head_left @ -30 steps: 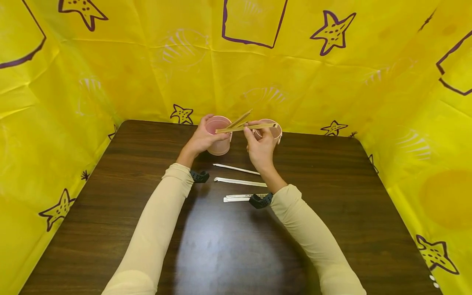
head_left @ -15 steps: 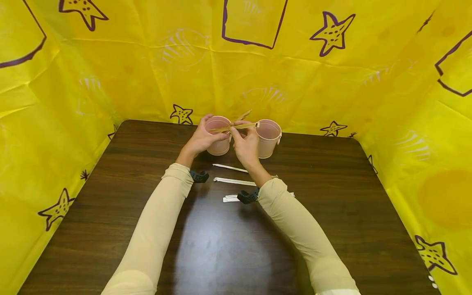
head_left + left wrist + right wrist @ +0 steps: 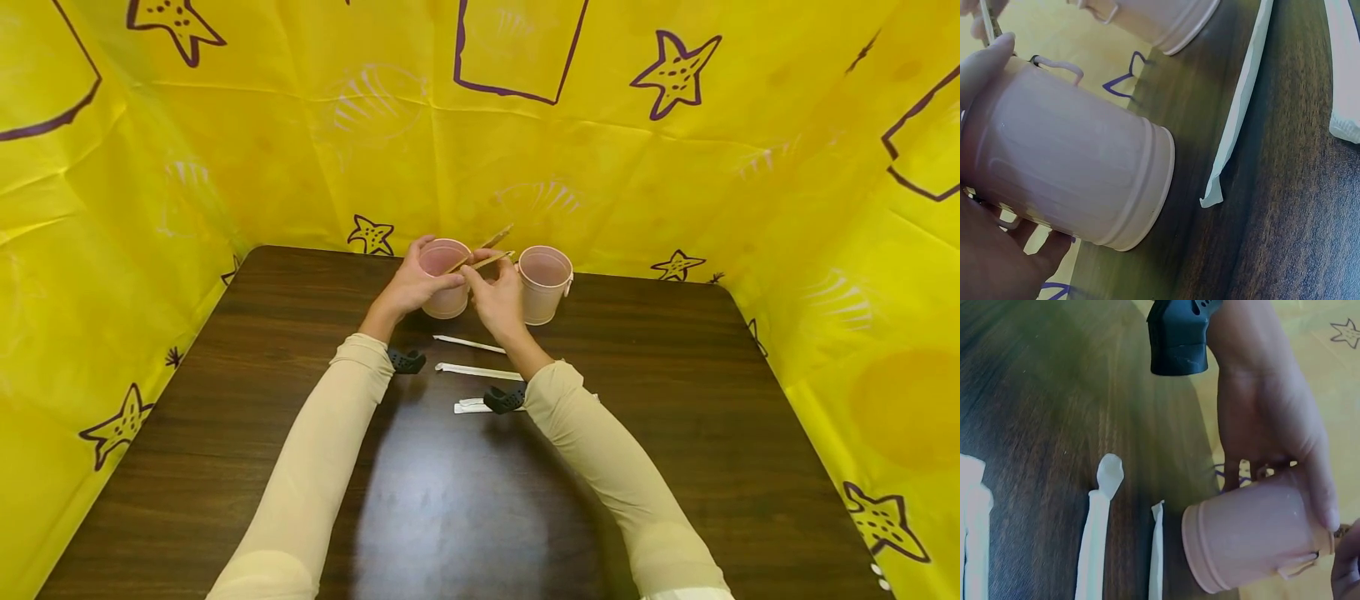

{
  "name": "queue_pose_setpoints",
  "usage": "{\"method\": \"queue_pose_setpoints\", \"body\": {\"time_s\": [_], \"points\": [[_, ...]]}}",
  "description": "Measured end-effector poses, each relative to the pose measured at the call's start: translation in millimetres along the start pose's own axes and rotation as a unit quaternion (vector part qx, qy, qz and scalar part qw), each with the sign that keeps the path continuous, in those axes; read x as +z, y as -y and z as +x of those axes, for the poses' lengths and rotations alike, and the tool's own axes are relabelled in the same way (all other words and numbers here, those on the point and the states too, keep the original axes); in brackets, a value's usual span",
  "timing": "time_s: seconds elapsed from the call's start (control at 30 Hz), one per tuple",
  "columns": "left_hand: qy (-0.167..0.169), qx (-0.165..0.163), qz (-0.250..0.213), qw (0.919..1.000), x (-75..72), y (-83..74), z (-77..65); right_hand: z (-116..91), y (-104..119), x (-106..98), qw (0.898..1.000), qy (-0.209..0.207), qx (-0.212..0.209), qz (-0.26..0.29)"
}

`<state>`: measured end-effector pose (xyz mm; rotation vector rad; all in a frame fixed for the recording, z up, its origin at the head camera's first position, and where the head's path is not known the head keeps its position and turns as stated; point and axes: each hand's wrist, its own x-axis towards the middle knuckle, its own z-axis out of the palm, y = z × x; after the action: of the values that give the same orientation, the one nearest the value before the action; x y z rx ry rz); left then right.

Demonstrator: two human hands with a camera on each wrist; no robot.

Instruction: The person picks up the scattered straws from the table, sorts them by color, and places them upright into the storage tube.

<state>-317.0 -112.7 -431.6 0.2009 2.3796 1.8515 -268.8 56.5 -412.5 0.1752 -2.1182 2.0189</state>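
In the head view, my left hand (image 3: 412, 279) grips the left pink pail (image 3: 446, 304) by its side, thumb near the rim. My right hand (image 3: 497, 296) pinches a slim tan stick (image 3: 491, 260) at that pail's right rim. Another tan stick (image 3: 498, 236) leans out past the rim; its lower end is partly hidden. In the left wrist view, the pail (image 3: 1079, 150) stands on the table beside my left hand (image 3: 997, 250). In the right wrist view, the pail (image 3: 1250, 531) is held by my left hand (image 3: 1272, 419), with my right fingers at the edge.
A second pink pail (image 3: 543, 287) stands to the right of the first. White paper-wrapped sticks (image 3: 476, 371) lie on the dark wooden table (image 3: 315, 267) below the pails, some hidden by the right forearm. Yellow cloth (image 3: 300, 150) hangs around the table.
My right hand has moved left from the second pail to the first, bringing the tan stick to its mouth. The held stick now tilts more steeply. My left hand stays on the pail.
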Motion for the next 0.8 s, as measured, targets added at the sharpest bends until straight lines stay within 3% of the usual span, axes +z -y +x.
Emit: {"method": "queue_pose_setpoints", "body": {"time_s": [0.3,0.43,0.53,0.63,0.8], "points": [[-0.002,0.010,0.020,0.9998,4.6,-2.0,0.7,-16,-1,-35,0.996,0.036,0.026,-0.075],[-0.006,0.003,0.030,0.9995,2.9,-1.4,-0.4,-28,-1,-58,0.987,0.067,0.030,-0.142],[-0.008,0.002,0.036,0.9993,0.8,-1.0,-0.9,-36,-3,-76,0.968,0.100,0.033,-0.228],[-0.009,0.004,0.034,0.9994,0.1,-2.4,-1.6,-43,-6,-94,0.941,0.151,0.047,-0.300],[-0.008,0.004,0.028,0.9996,2.1,-4.0,-2.2,-52,-15,-119,0.900,0.250,0.072,-0.350]]}}
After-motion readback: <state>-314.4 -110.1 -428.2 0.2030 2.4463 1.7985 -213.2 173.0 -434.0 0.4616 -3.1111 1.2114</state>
